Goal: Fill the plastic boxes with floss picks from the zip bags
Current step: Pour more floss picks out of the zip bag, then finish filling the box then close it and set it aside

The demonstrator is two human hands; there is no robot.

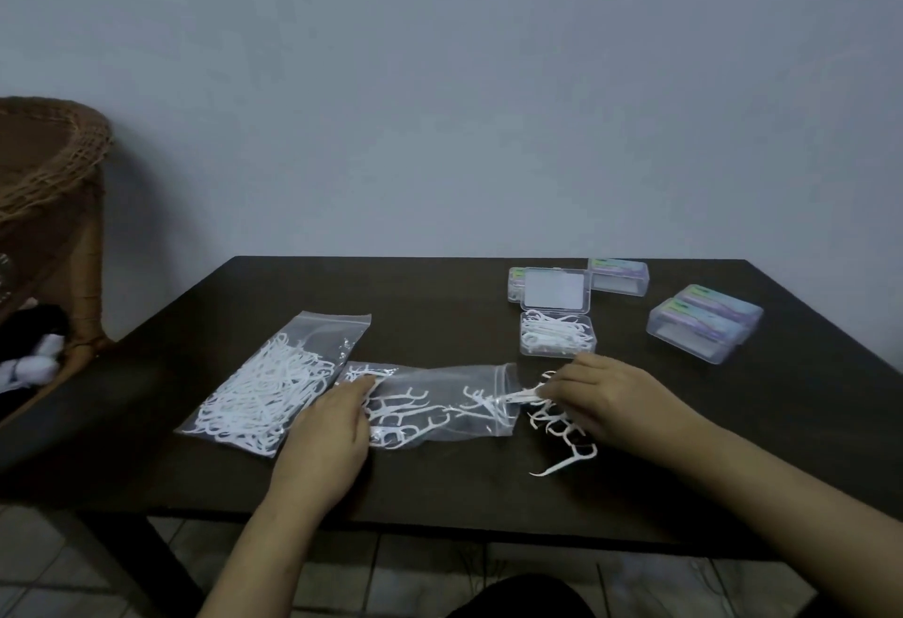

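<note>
on the dark table [440, 485] the left hand [327, 441] rests flat, fingers straight, on the closed end of an open zip bag [440, 402]. at the bag's mouth the right hand [606, 397] pinches a few floss picks [527, 395], with loose picks [567, 436] just beside. behind sits an open box [557, 334] partly filled; a full bag [273, 383] lies left, and closed boxes [703, 324] lie right.

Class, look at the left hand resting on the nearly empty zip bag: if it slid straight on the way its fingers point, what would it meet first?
The left hand points up and slightly right, so it would probably meet the picks at the closed end of the nearly empty zip bag, then bare table; depth is uncertain.
</note>
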